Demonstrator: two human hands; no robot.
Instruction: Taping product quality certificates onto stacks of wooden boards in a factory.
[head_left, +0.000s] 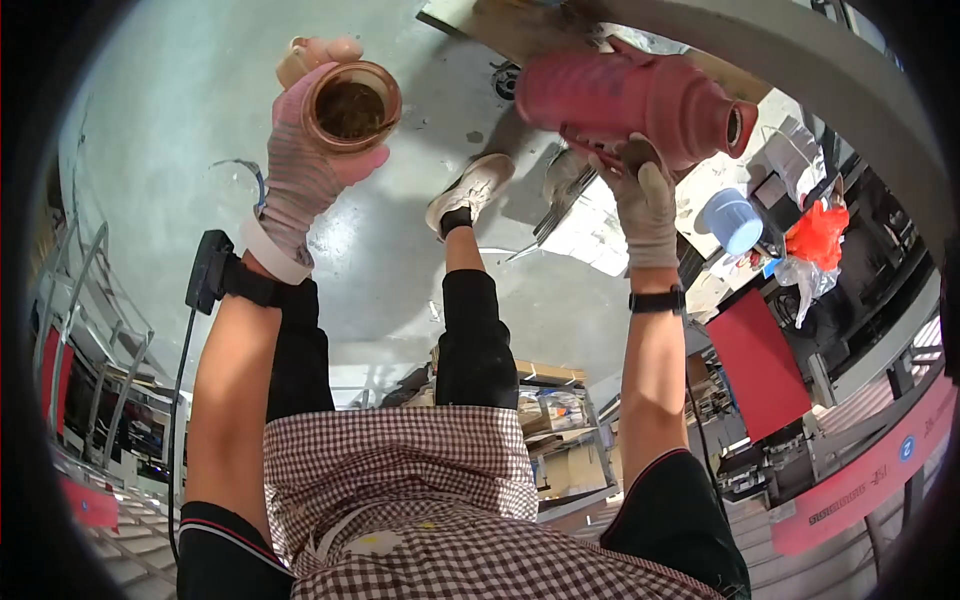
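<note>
My left hand, in a pink and grey knit glove, is wrapped round an open round jar. Its mouth faces the camera, and something dark brownish lies inside. In my gloved right hand is a red thermos flask, gripped by its handle. The flask lies tilted on its side in the air, its uncapped neck pointing right. Jar and flask are well apart, and nothing is seen pouring between them.
A worktop at the right bears a light blue bucket, an orange-red plastic bag and a clear bag. A red panel stands nearer me. Metal rails are at the left. Below is the grey floor, with my shoe on it.
</note>
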